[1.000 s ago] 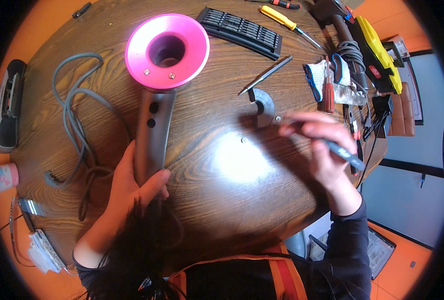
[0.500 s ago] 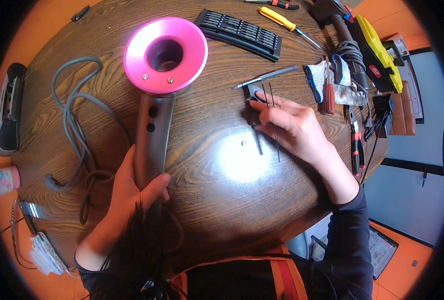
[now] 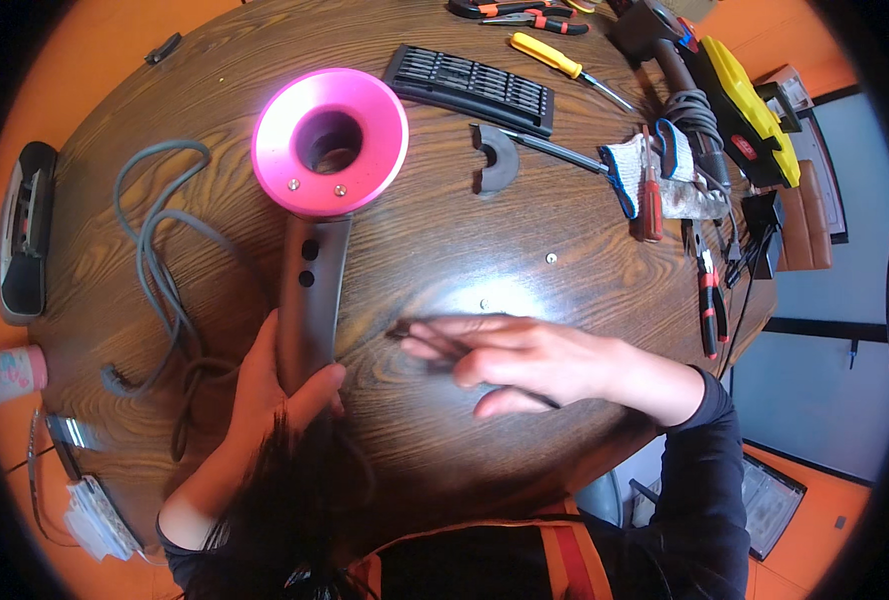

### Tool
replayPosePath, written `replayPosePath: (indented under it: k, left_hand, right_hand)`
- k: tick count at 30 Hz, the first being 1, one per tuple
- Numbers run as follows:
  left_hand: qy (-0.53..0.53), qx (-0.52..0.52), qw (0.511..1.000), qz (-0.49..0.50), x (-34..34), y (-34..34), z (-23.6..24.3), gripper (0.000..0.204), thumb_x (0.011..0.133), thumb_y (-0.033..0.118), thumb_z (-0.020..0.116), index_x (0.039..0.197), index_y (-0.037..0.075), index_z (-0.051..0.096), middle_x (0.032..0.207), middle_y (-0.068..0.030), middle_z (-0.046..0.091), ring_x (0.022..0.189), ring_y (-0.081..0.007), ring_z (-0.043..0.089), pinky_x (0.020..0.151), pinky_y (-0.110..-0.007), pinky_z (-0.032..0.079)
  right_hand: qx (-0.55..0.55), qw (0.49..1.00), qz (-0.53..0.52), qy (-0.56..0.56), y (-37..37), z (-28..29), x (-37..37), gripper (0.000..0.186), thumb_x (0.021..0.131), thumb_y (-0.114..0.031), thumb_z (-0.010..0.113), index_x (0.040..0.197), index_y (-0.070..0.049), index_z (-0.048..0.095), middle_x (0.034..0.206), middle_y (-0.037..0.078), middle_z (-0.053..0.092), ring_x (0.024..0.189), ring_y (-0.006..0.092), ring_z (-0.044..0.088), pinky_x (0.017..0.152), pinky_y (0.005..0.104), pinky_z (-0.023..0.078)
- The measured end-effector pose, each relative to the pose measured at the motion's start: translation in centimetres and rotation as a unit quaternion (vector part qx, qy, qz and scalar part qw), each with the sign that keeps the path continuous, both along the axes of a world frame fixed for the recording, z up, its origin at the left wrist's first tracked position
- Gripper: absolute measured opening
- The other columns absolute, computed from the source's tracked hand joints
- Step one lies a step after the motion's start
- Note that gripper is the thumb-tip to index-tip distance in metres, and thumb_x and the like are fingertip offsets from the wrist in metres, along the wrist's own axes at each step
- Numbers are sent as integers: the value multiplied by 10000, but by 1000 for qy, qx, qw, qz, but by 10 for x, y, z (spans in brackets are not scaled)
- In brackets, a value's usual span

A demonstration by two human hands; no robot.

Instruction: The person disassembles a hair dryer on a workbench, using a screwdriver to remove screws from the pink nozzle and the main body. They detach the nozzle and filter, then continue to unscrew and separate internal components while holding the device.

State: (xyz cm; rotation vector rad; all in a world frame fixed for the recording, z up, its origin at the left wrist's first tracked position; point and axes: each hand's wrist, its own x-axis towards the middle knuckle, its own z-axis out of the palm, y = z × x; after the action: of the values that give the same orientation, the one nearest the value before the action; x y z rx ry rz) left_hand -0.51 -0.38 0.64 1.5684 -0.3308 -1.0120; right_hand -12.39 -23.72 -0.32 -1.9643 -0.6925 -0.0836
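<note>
My left hand [image 3: 295,395] grips the grey handle [image 3: 311,300] of a hair dryer with a pink round head [image 3: 373,150], two screws on its face. My right hand [image 3: 510,360] is low over the table, right of the handle, its fingers around dark, thin tweezers [image 3: 403,332], blurred and partly hidden. A small screw [image 3: 485,304] lies just above that hand, another small piece [image 3: 552,258] farther right. A grey curved part [image 3: 502,170] lies farther back beside a pen-like metal tool [image 3: 563,150].
Wooden table [image 3: 145,110], bit case [image 3: 465,85], yellow screwdriver [image 3: 545,52], red screwdriver [image 3: 652,210], gloves [image 3: 625,175], pliers [image 3: 710,315]. A coiled cord and yellow-black tool [image 3: 745,110] are at the right; a grey cable [image 3: 150,250], long black case [image 3: 25,230] and mug [image 3: 15,375] at the left.
My right hand moved from the curved part down and left toward the handle, carrying the tweezers. The curved part now lies farther back. The dryer and left hand sit slightly lower in view.
</note>
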Motion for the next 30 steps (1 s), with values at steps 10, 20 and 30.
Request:
replayPosePath:
  k: [10, 20, 30]
  left_hand:
    - [34, -22, 999, 17, -1, 1, 0, 538, 767, 105, 622, 1202, -29, 337, 772, -90, 523, 590, -154, 555, 546, -265, 460]
    - [25, 1, 1000, 14, -2, 1, 0, 579, 772, 136, 620, 1230, -14, 299, 819, -93, 517, 609, -168, 562, 531, -270, 474]
    - [-3, 31, 999, -16, 2, 2, 2, 609, 747, 230, 678, 1174, -39, 337, 856, -136, 552, 631, -158, 567, 569, -285, 480]
  right_hand:
    - [-96, 979, -151, -100, -24, 19, -1, 221, 800, -237, 563, 891, -46, 498, 953, 200, 577, 756, 301, 581, 670, 388, 494]
    - [-131, 954, 67, -260, 33, 122, 13, 188, 685, -218, 663, 709, -47, 587, 591, 28, 490, 398, 118, 419, 377, 233, 321]
    - [-106, 972, -186, -99, 38, 134, 32, 283, 722, -308, 620, 684, -28, 631, 529, 33, 488, 404, 134, 429, 400, 249, 331]
